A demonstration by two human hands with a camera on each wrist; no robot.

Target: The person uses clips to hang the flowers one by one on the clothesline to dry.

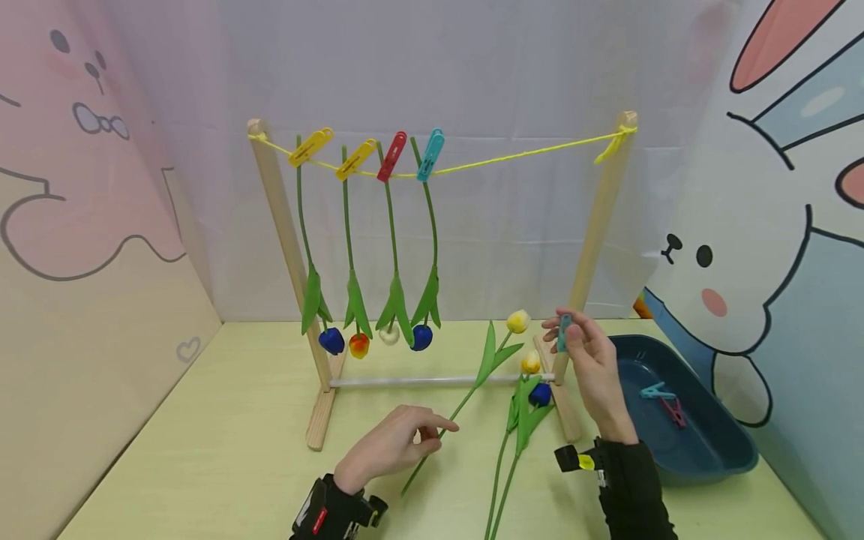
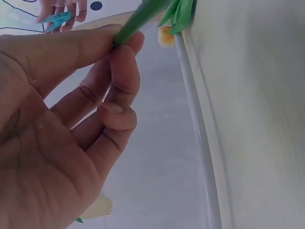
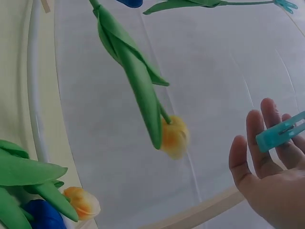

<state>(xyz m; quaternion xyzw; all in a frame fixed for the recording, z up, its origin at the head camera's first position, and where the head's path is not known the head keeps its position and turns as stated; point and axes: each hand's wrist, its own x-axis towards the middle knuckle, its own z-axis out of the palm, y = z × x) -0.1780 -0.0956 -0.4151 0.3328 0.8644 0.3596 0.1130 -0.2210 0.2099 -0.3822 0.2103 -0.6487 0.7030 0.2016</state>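
Observation:
My left hand (image 1: pixel 398 442) pinches the green stem of a yellow artificial tulip (image 1: pixel 517 322) between thumb and fingertips. In the left wrist view the stem (image 2: pixel 143 19) rises out of that pinch. The tulip's bloom points up and to the right, toward my right hand (image 1: pixel 595 367). My right hand, raised near the right post, holds a light-blue clothespin (image 1: pixel 564 334) between thumb and fingers; the right wrist view shows the clothespin (image 3: pixel 277 135) lying across the fingers. Two more tulips, one yellow (image 1: pixel 531 362) and one blue (image 1: pixel 540 394), lie on the table between my hands.
A yellow string (image 1: pixel 513 157) spans two wooden posts (image 1: pixel 597 225). Several tulips hang from it bloom down, clipped by yellow, red (image 1: pixel 392 156) and blue clothespins. At the right stands a dark-blue basin (image 1: pixel 715 442) holding a blue clothespin (image 1: pixel 657 391) and a dark-pink one (image 1: pixel 673 412).

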